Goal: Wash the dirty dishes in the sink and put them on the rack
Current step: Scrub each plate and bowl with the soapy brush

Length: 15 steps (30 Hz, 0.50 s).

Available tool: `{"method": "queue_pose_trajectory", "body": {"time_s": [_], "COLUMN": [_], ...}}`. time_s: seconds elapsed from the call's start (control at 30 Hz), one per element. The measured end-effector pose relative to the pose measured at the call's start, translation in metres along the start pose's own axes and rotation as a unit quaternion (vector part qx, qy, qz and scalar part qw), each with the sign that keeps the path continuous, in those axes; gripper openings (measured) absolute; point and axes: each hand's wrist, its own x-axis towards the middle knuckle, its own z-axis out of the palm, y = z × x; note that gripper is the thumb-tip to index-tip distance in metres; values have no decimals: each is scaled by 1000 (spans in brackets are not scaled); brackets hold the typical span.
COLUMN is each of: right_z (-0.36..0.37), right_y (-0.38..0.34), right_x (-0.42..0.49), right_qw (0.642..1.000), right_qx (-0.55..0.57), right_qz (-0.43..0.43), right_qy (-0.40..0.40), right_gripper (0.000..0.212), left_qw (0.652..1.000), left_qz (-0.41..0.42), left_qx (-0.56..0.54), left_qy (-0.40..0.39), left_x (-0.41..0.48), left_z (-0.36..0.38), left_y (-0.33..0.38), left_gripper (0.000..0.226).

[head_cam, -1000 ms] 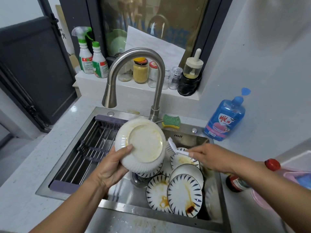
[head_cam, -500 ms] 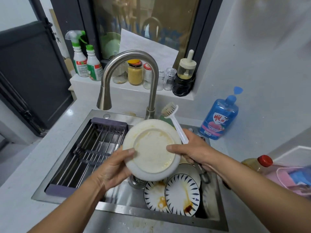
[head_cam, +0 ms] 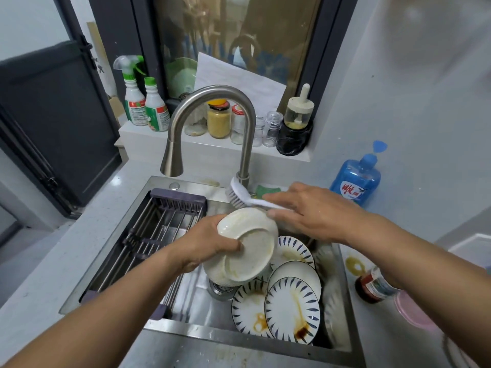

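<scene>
Desk of pale speckled stone [head_cam: 53, 261] surrounds a rectangular stainless steel sink [head_cam: 212, 331]. Across the sink's left half lies a dark-framed metal bar rack [head_cam: 148, 243]. A curved brushed-steel faucet [head_cam: 247, 144] rises from the sink's back rim. A translucent blue soap bottle [head_cam: 356, 179] stands on the desk to the right of it.

In the right half of the basin, round blue-and-white patterned plates [head_cam: 292, 309] lie overlapping, marked with brown and yellow stains. Over the drain and above that pile, the left hand [head_cam: 204, 245] holds a round white ribbed dish [head_cam: 252, 256] tilted, its stained inner face toward the camera. The left fingers [head_cam: 231, 247] are clamped on the dish's left rim: the thumb lies across the inner face and the others curl behind the ribbed outside.

The right hand [head_cam: 313, 211] hovers just beyond the dish's upper right rim, its fingers [head_cam: 279, 196] closed on the handle of a white plastic dish brush [head_cam: 239, 196]. The handle runs leftward between the thumb below and the other fingers above. The bristled head points down, just above the dish's top rim and in front of the faucet's base. Whether the bristles touch the dish cannot be told.
</scene>
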Motion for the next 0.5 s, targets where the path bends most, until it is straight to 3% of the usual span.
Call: {"method": "queue_pose_trajectory", "body": {"time_s": [0.17, 0.3, 0.5], "right_z": [-1, 1, 26], "right_y": [-13, 8, 52], "right_x": [-18, -14, -19], "right_qw": [990, 996, 996], "right_qx": [-125, -89, 14], "right_qz": [-59, 1, 82], "right_qy": [10, 4, -23], "right_gripper": [38, 35, 36], "left_qw": [999, 996, 947], "left_qz": [6, 8, -13], "left_qx": [6, -31, -285], "left_qy": [39, 79, 147], "left_x": [-1, -8, -12], "left_z": [0, 0, 0], "left_y": [-15, -24, -27], "left_gripper": [48, 53, 43]}}
